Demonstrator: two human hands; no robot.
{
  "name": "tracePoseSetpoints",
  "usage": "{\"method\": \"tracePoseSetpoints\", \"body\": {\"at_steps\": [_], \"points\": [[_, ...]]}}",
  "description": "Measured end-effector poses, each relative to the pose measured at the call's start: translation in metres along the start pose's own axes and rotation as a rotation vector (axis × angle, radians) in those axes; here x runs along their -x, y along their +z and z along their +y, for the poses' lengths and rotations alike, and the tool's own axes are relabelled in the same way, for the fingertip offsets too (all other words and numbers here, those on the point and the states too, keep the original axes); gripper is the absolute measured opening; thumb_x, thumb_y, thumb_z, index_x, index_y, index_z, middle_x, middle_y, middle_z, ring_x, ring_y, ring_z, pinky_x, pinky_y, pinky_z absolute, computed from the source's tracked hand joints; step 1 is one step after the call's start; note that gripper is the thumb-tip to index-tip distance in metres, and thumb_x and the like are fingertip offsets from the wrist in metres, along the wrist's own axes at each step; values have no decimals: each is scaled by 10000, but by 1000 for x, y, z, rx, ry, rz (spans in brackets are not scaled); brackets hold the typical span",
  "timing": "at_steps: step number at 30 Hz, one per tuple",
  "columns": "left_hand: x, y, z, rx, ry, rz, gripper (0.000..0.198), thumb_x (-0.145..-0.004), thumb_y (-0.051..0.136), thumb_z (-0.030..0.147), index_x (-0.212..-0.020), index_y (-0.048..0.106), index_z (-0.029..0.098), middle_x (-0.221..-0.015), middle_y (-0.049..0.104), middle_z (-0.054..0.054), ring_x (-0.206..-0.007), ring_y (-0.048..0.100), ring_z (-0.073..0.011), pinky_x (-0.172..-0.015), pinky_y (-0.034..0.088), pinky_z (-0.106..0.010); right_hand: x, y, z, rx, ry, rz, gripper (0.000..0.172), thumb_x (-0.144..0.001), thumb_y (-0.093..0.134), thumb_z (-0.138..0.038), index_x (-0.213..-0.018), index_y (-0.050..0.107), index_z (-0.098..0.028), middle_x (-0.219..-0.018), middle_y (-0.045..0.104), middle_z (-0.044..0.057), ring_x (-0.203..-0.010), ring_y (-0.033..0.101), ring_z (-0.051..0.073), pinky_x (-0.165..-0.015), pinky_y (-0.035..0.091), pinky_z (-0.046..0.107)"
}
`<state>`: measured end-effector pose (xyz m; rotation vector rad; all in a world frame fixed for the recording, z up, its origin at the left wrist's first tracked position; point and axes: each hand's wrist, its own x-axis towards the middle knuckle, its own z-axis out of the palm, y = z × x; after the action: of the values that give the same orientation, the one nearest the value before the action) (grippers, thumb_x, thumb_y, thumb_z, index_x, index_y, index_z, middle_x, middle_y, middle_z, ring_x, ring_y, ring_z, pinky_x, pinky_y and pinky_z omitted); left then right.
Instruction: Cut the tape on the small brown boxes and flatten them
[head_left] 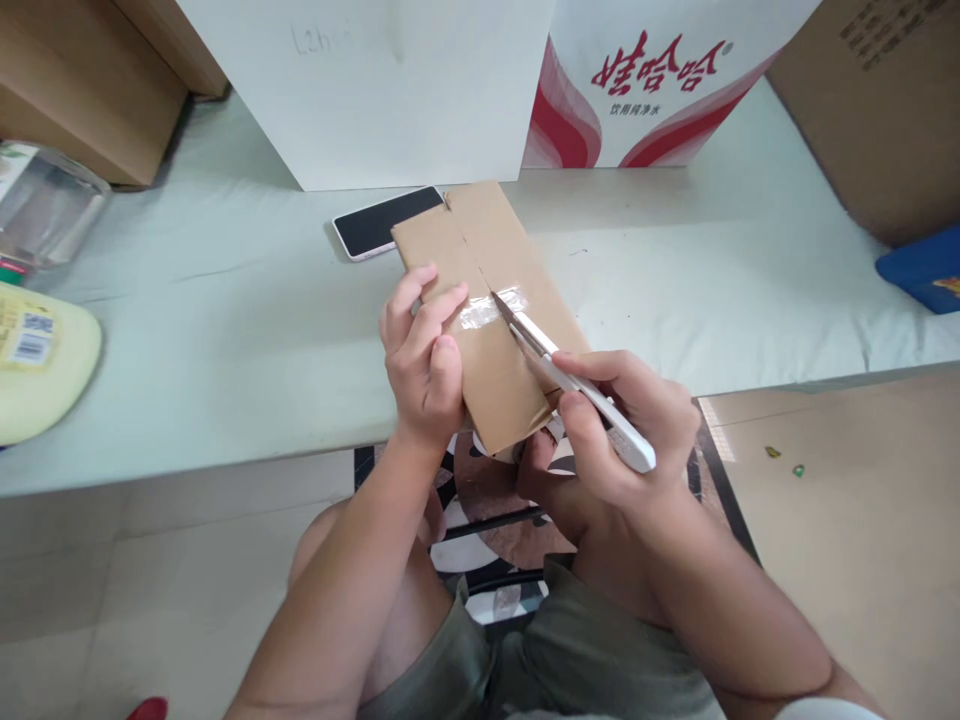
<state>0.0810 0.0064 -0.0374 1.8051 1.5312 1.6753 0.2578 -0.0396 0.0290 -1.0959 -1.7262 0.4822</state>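
A small brown cardboard box [487,250] lies at the table's front edge, its centre seam closed by a strip of clear tape [487,310]. My left hand [421,360] presses down on the box's left side, fingers curled over the tape's left end. My right hand [626,425] is closed round a white utility knife [581,390]. The blade tip touches the tape at the seam.
A black phone [382,222] lies just behind the box. A large white carton [375,90] and a red-and-white printed carton [645,80] stand at the back. A brown box [885,110] and a blue item [922,270] are right; a yellow bottle [37,360] and a clear jar [45,205] left.
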Motion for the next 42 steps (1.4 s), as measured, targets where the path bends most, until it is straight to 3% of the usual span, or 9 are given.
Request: {"method": "tracePoseSetpoints", "body": {"at_steps": [12,17,21,23,27,32,34,37,42], "points": [[-2,2,0,-33,-15,48,620,-998,293,640,-1170,749,257,-1377,625,-90,-1376,560,-327,-1213,405,-522,19,-4,21,-188,71,154,191,-852,539,-287,-911,714,-236,-591,625,-15,-438,533,138,-408,384,286],[-1,-1,-5,-15,37,47,589,-1005,312,619,-1190,744,263,-1402,614,-83,-1389,551,-321,-1220,405,-516,10,-10,18,-321,-89,337,134,-866,577,-276,-846,708,-256,-531,515,-32,-392,441,126,-373,316,280],[-1,-4,-8,-41,15,37,638,-994,279,665,-1167,743,264,-1404,615,-81,-1401,542,-316,-1220,411,-496,-1,-5,36,-304,-137,502,121,-899,572,-248,-976,663,-273,-608,490,-59,-425,472,110,-375,338,240],[-1,-5,-10,-32,35,39,609,-1005,294,640,-1173,746,268,-1399,620,-80,-1391,550,-307,-1216,416,-488,-4,-1,54,-193,-55,444,167,-917,576,-243,-1069,631,-285,-686,563,-50,-515,551,123,-443,424,242],[-2,-8,-19,59,151,43,452,-1044,373,475,-1259,735,311,-1427,617,-54,-1351,575,-257,-1216,414,-458,-9,8,93,133,289,107,363,-873,617,-294,-1233,606,-249,-1051,705,70,-849,674,211,-734,577,383],[-6,-19,-34,235,109,22,419,-1011,477,539,-1265,753,351,-1456,611,-24,-1379,555,-279,-1233,392,-467,-12,16,112,422,584,-203,647,-830,637,-389,-1442,561,-192,-1317,635,196,-1199,623,366,-1024,499,571],[-8,-24,-37,314,37,23,430,-978,527,584,-1225,774,333,-1462,610,-30,-1408,528,-304,-1255,360,-487,-12,18,111,494,636,-220,658,-830,620,-411,-1449,582,-190,-1408,580,224,-1317,554,419,-1099,409,656],[-12,-29,-42,395,-73,45,419,-930,614,572,-1192,784,292,-1489,600,-45,-1470,470,-317,-1285,313,-478,-10,17,110,472,588,-150,508,-855,534,-393,-1296,707,-206,-1491,536,202,-1436,452,426,-1161,329,678],[-15,-26,-57,644,-498,120,542,-846,570,698,-1052,777,241,-1249,736,-93,-1324,614,-342,-1096,516,-474,-10,13,114,155,533,-63,484,-978,328,-486,-873,714,-213,-1101,720,135,-1170,636,324,-1085,470,545]]}}
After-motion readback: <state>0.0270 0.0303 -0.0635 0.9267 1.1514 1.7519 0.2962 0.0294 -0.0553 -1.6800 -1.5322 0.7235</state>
